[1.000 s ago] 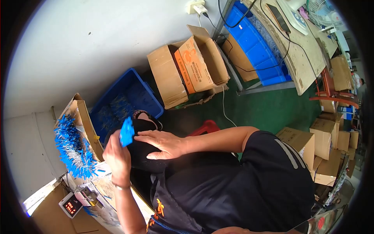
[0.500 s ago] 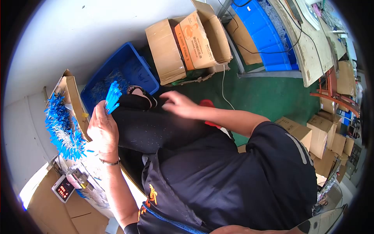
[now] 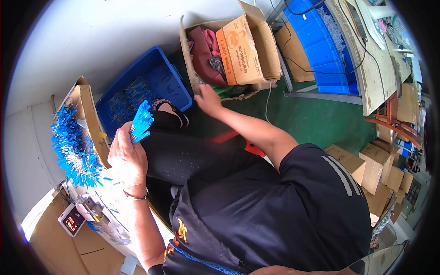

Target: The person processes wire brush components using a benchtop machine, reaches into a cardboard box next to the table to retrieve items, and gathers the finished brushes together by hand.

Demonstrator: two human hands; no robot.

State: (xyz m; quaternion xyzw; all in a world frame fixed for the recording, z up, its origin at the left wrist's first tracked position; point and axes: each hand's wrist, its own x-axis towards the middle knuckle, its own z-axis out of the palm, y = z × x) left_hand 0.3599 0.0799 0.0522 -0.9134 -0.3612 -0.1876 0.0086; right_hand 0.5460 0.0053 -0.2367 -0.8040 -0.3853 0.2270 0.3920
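Note:
In my left hand (image 3: 127,153) is a bundle of thin blue wire-like pieces (image 3: 142,121), pinched upright with the ends fanned above my fingers. My right hand (image 3: 209,101) has its fingers closed at the lower edge of a side flap on a cardboard box (image 3: 240,50). That flap stands almost edge-on to me. Inside the box show a dark red bag (image 3: 204,57) and a small black plastic packet (image 3: 216,64). Left of my left hand lies a large heap of blue pieces with silvery ends (image 3: 75,149).
A blue bin (image 3: 172,87) holding loose thin pieces stands by my foot (image 3: 169,112). A digital display (image 3: 72,220) sits at the lower left. More cardboard boxes (image 3: 376,160) are stacked on the right, below a worktable (image 3: 373,87) and a blue tray (image 3: 316,41).
My right hand has moved up from over my leg to the cardboard box. The box's side flap has swung up, uncovering the red bag. My left hand still holds the blue bundle.

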